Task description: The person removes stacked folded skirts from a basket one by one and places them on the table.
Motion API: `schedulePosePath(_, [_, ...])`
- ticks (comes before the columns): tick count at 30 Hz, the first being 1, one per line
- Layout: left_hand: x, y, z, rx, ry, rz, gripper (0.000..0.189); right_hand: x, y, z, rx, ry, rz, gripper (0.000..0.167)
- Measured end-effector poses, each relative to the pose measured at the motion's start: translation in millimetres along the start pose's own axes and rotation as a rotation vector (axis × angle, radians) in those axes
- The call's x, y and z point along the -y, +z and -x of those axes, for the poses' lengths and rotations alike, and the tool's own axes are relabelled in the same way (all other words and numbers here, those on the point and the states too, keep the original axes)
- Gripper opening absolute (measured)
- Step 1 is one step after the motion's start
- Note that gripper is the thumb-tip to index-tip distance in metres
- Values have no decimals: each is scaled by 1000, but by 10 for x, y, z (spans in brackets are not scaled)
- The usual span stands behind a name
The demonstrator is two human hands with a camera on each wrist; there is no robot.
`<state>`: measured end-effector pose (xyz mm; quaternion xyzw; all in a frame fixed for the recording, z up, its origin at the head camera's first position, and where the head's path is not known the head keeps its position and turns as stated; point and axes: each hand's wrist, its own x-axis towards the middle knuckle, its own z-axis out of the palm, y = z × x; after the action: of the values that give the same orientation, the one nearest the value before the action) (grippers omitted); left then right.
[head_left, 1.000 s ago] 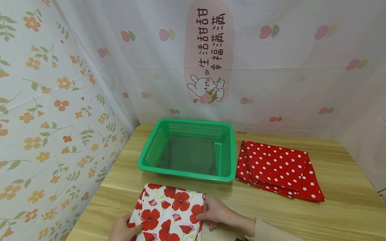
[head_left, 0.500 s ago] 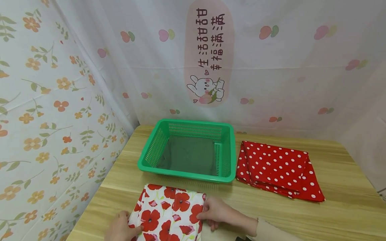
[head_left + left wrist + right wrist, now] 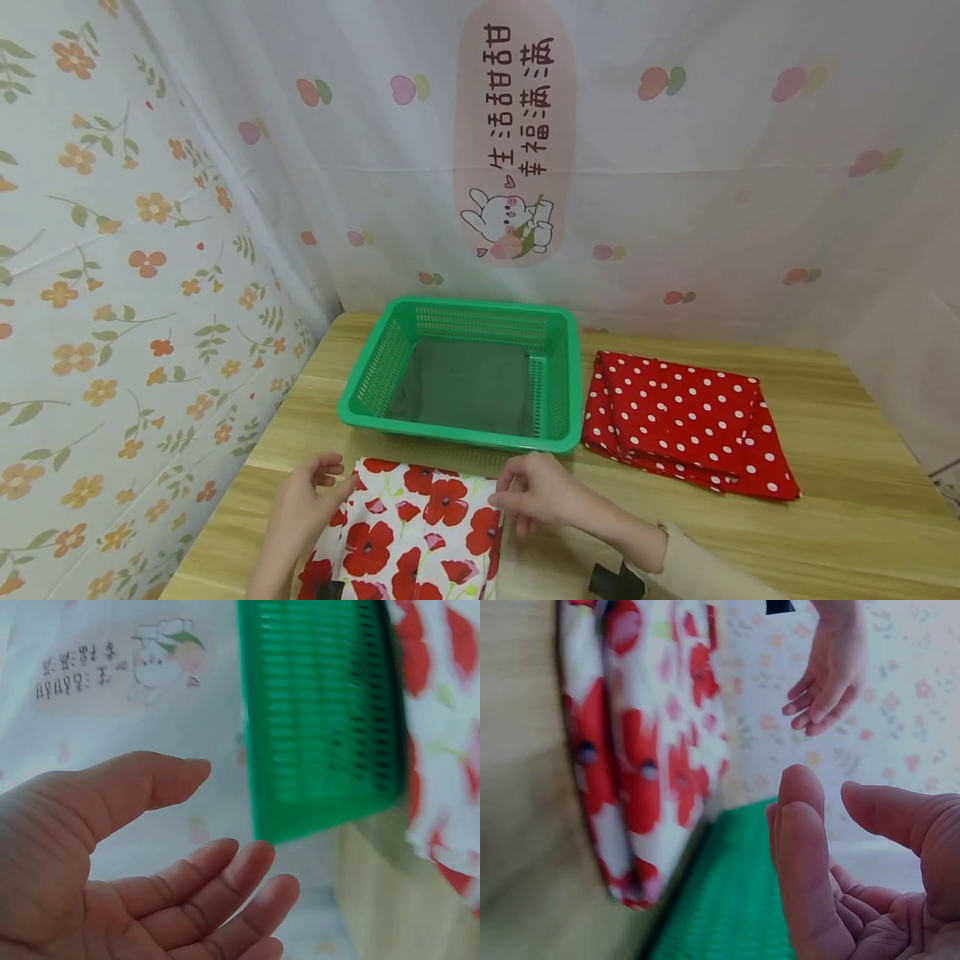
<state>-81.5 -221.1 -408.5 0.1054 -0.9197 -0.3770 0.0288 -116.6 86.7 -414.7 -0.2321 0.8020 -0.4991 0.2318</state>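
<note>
A folded white cloth (image 3: 408, 521) printed with red poppies lies on the table at the front in the head view. My left hand (image 3: 303, 500) is raised at its left edge, fingers bent loosely; the left wrist view shows thumb and fingers apart with nothing between them. Beside the cloth's far right corner hovers my right hand (image 3: 543, 496). In the right wrist view its thumb (image 3: 889, 814) stands off from the index finger, and the folded layers of the cloth lie away from the fingertips.
Behind the cloth stands a green plastic basket (image 3: 459, 435) with a dark flat piece (image 3: 468, 383) on its floor. A folded red polka-dot cloth (image 3: 682, 417) lies right of the basket. Printed curtains (image 3: 675, 208) close off the table's back and left side.
Both hands have let go of the poppy cloth's sides and lifted; the left has moved forward along the edge, the right slightly forward. The cloth stays in place, and the head view has shifted slightly.
</note>
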Motion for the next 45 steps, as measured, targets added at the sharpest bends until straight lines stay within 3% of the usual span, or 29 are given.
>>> schedulePosePath(9, [-322,-4,-324,-34,173,64,31,160,-334,-144,-125,-90,36,17])
schedulePosePath(12, [-387,24,-414,-32,201,98,31,180,-433,-197,-157,-93,40,18])
schedulePosePath(32, [-650,191,-825,34,164,220,33,211,-736,-569,-300,-2,60,18])
schedulePosePath(45, [-719,290,-1030,25,126,176,30,233,-861,-771,-336,83,34,23])
